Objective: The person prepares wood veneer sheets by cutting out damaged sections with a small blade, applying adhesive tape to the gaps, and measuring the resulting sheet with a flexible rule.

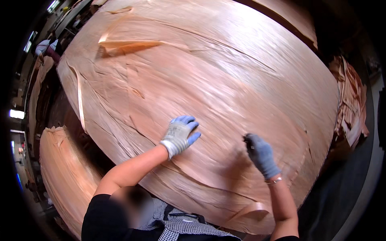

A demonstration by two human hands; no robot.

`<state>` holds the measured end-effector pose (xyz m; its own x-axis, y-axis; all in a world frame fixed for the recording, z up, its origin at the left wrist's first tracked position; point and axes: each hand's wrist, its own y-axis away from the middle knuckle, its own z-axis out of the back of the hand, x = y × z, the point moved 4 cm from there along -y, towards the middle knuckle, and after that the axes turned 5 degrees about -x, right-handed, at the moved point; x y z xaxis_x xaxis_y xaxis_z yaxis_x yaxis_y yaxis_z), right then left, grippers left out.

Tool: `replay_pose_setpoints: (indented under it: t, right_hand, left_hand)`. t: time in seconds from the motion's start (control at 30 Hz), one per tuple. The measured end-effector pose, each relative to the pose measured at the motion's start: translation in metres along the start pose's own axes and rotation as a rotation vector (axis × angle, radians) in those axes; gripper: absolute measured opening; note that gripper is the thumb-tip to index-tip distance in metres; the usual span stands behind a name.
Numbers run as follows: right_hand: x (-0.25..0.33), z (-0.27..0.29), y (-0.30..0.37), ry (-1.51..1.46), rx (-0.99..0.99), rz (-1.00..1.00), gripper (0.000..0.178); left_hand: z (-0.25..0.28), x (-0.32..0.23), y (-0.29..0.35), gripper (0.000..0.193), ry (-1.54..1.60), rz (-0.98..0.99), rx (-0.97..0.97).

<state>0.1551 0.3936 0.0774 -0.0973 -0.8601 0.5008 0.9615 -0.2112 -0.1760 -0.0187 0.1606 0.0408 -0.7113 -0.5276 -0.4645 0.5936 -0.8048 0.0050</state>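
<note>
A broad stack of thin, pinkish-tan sheets (225, 100), which look like wood veneer, spreads out before me with a wrinkled, rippled top. My left hand (179, 134), in a grey glove with blue fingertips, rests on or just over the top sheet, fingers apart and holding nothing. To its right, my right hand (262, 154) wears a grey-blue glove and hovers over the sheet, casting a shadow to its left. Its fingers are curled together around a dark spot; whether that is a small tool or dark fingertips I cannot make out. A bracelet circles the right wrist.
A folded strip (128, 47) sticks up from the sheet's far left part. Another stack of sheets (66, 172) curves along the lower left. Crumpled scraps (349, 100) hang at the right edge. At the far upper left a person (46, 48) stands by other stacks.
</note>
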Motion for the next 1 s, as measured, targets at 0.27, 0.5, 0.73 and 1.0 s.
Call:
replay_pose_setpoints:
  t: [0.27,0.5,0.73,1.0]
  right_hand:
    - [0.031,-0.05,-0.044,0.095,0.09,-0.146,0.015]
    - [0.065,-0.095,-0.194,0.245,0.303,-0.306,0.016]
    - [0.211,-0.266,-0.475,0.079,0.202,0.146,0.023]
    - [0.203,-0.273,-0.503,0.155,0.233,0.139,0.02]
  left_hand:
    - [0.137,0.317,-0.148,0.026,-0.311,0.288,-0.577]
    - [0.178,0.442,-0.171,0.038,-0.218,-0.007,-0.529]
    - [0.184,0.446,-0.176,0.085,0.323,0.021,-0.529]
    - [0.176,0.453,-0.178,0.07,-0.099,-0.057,-0.36]
